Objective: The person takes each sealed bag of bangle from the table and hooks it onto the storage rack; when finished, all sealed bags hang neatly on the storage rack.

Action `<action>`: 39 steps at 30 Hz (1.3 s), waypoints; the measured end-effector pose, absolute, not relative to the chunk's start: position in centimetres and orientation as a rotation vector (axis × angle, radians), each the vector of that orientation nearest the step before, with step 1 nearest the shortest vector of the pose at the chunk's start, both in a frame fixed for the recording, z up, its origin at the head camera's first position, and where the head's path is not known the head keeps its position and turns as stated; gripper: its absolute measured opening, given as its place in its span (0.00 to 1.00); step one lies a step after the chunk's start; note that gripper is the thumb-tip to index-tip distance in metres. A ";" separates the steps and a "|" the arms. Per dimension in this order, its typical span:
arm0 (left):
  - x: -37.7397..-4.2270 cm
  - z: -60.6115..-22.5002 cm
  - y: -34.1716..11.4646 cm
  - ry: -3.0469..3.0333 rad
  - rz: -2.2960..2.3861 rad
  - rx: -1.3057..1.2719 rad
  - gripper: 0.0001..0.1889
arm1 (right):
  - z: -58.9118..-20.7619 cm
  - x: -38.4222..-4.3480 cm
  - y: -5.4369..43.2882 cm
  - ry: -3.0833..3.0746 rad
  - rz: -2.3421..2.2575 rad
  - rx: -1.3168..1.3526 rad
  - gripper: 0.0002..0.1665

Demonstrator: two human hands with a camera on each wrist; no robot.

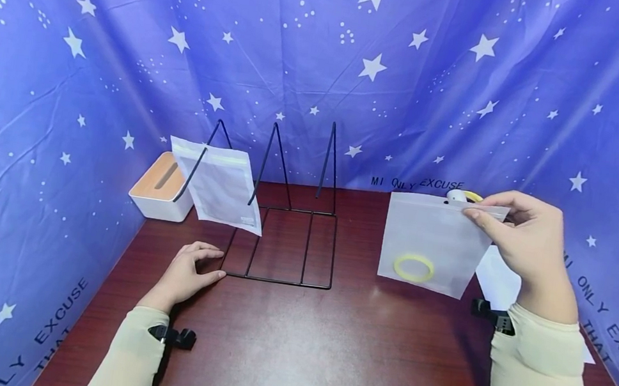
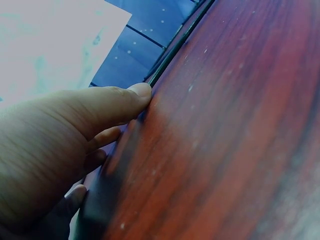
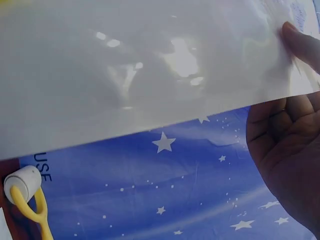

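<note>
In midair, right fingers point(image 1: 484, 222) pinch a bag point(image 1: 432, 230) (yellow ring point(image 1: 412, 279) showing); spread left fingers point(image 1: 212, 254) touch a rack point(image 1: 275, 281).

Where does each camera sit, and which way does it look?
Head: on the person's head, looking forward and down at the table and black wire rack; left hand, right hand and sleeves show.
Left wrist: on that wrist, looking across the table; thumb and fingers show.
Right wrist: on that wrist, looking at the held bag and starry cloth; part of that hand shows.
Shared: head and right wrist both see the held bag.
</note>
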State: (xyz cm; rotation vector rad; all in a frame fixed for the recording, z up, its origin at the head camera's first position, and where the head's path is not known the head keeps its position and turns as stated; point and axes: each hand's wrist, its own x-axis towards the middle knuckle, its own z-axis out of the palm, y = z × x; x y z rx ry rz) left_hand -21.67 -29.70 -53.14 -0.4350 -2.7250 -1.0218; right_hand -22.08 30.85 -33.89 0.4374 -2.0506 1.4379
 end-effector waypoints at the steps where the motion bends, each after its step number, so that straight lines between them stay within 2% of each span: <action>1: -21.7 -53.2 -29.7 -2.725 -1.020 -0.434 0.24 | -33.9 -22.1 30.8 -1.999 1.490 0.469 0.09; 9: -21.7 -53.0 -29.7 -2.727 -1.020 -0.432 0.23 | -33.7 -22.4 29.8 -1.674 1.687 0.677 0.07; 39: -21.6 -53.1 -29.7 -2.725 -1.021 -0.429 0.23 | -32.6 -21.0 24.8 -1.402 1.899 0.849 0.07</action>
